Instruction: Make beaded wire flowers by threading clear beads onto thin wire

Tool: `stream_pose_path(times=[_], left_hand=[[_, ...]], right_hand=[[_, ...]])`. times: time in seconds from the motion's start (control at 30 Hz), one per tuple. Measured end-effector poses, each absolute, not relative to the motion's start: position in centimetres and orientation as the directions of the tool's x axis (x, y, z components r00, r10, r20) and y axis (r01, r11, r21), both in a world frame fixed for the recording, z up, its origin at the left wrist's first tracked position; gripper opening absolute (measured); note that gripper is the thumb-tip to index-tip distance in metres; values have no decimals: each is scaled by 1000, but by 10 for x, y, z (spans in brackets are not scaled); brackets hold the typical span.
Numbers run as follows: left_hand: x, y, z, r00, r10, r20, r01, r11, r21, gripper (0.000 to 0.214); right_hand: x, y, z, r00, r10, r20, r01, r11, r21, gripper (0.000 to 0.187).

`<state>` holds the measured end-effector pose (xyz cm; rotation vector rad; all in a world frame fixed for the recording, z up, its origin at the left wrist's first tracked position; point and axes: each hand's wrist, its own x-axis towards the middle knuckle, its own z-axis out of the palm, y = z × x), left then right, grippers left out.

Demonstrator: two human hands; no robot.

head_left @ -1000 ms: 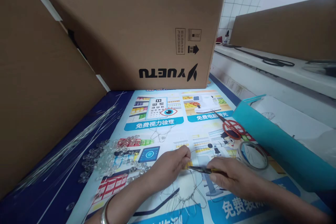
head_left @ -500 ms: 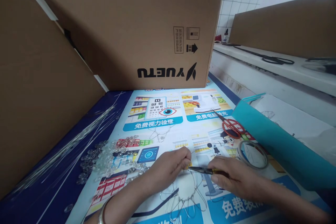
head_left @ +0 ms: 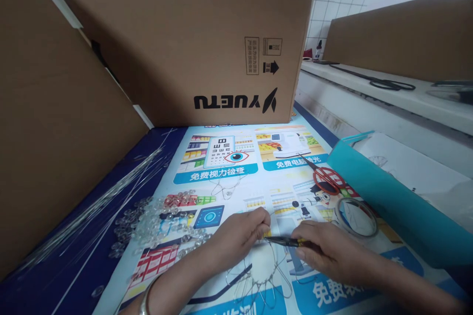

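My left hand [head_left: 238,236] is closed in a pinch on a thin bent wire piece [head_left: 258,283] that trails toward me over the printed poster [head_left: 221,172]. My right hand [head_left: 328,251] is closed around slim dark pliers [head_left: 283,241], whose tip points left and meets the wire right at my left fingertips. A pile of clear glass beads [head_left: 158,221] lies just left of my left hand. A bundle of straight thin wires [head_left: 92,206] lies further left on the dark blue surface.
Red-handled scissors [head_left: 327,177] and a roll of clear tape [head_left: 356,216] lie right of my hands. A teal sheet [head_left: 388,202] slopes along the right. A large cardboard box [head_left: 207,44] stands behind, another cardboard panel [head_left: 44,123] on the left. Black scissors [head_left: 391,84] rest on the far shelf.
My hands stay almost in place; the pliers tip and left fingers shifted very slightly, and the wire loops below them moved a little.
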<state>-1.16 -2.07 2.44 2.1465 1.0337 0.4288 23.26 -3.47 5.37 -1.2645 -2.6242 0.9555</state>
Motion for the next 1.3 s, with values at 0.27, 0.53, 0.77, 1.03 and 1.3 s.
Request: stream_pose_path(times=[0.27, 0.53, 0.77, 1.03, 1.3], left_hand=[[-11, -22, 25, 621, 784, -13, 551, -425, 718, 19], [-11, -22, 27, 625, 781, -13, 553, -431, 713, 17], [-11, -23, 28, 626, 779, -20, 552, -426, 717, 20], [-11, -22, 27, 621, 783, -16, 556, -426, 713, 21], [-10, -23, 29, 620, 784, -12, 557, -430, 711, 19]], right_hand=[[234, -32, 52, -662, 727, -184, 674, 469, -571, 23], [233, -32, 52, -672, 719, -176, 666, 483, -568, 22], [234, -32, 52, -680, 716, -159, 652, 491, -578, 23], [234, -33, 52, -675, 722, -153, 651, 485, -584, 25], [233, -33, 53, -682, 714, -158, 653, 498, -571, 22]])
